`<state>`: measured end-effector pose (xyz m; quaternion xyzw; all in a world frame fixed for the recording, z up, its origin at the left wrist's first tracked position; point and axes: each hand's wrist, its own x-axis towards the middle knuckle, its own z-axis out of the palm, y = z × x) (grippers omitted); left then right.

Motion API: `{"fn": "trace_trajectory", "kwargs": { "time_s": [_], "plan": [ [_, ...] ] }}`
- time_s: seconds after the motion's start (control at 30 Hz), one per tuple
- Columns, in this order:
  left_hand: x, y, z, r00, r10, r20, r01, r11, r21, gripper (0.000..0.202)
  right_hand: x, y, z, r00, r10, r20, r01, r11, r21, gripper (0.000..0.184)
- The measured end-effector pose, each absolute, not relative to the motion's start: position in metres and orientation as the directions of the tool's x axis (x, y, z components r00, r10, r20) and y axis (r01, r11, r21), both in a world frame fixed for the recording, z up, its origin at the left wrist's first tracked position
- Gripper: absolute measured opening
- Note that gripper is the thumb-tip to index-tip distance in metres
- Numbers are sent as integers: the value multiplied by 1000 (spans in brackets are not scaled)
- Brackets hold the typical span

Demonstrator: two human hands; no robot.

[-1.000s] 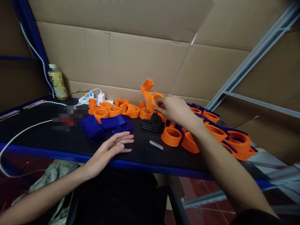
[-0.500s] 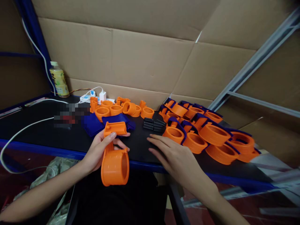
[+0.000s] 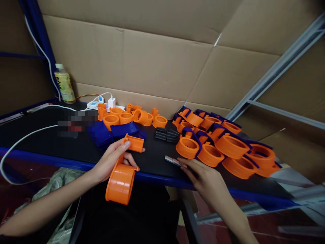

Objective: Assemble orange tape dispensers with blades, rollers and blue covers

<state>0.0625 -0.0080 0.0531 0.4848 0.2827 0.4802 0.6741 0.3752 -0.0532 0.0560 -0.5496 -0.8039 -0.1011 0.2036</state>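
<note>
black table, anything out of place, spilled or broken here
Nothing looks spilled or broken. One small grey strip lies alone near the front edge of the table, by the right hand. The left hand holds an orange part hanging past that edge.

- A pixelated patch (image 3: 76, 123) on the desk (image 3: 50, 149) blurs whatever lies there.
- The left hand (image 3: 110, 162) wraps around the neck of the orange part (image 3: 121, 184), so we cannot see the middle of that neck.
- The near end of the small grey strip (image 3: 171, 159) lies under the fingers (image 3: 186, 165) of the right hand (image 3: 204, 178). We cannot tell whether they pinch it or merely rest on it.
- Both forearms are cut off by the picture's edges.
- The black pieces (image 3: 166, 134) are too small for us to make out their shape.
- The label on the bottle (image 3: 64, 84) is too small to read.
- The white cable (image 3: 25, 137) runs out at the left edge.
</note>
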Motion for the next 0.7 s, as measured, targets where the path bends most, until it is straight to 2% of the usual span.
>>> {"fn": "trace_trajectory", "kwargs": {
  "time_s": [0.13,0.27,0.43,0.53,0.7],
  "plan": [
    [63,-7,53,380,921,91,-352,53,935,38,377,-51,50,-338,812,475,908,414,-62,27],
    [62,-5,51,380,920,96,-300,24,954,40,372,-48,49,-336,737,586,883,463,-76,24],
    [61,-2,44,423,901,91,-174,-17,985,44,339,-46,70,-218,653,726,767,574,-286,18],
    [60,-1,43,444,892,89,-142,-29,990,39,309,-40,86,-214,645,733,667,645,-373,18],
    [61,0,44,451,886,110,-137,-53,989,39,275,-20,87,-316,674,668,624,678,-389,18]
  ]
}}
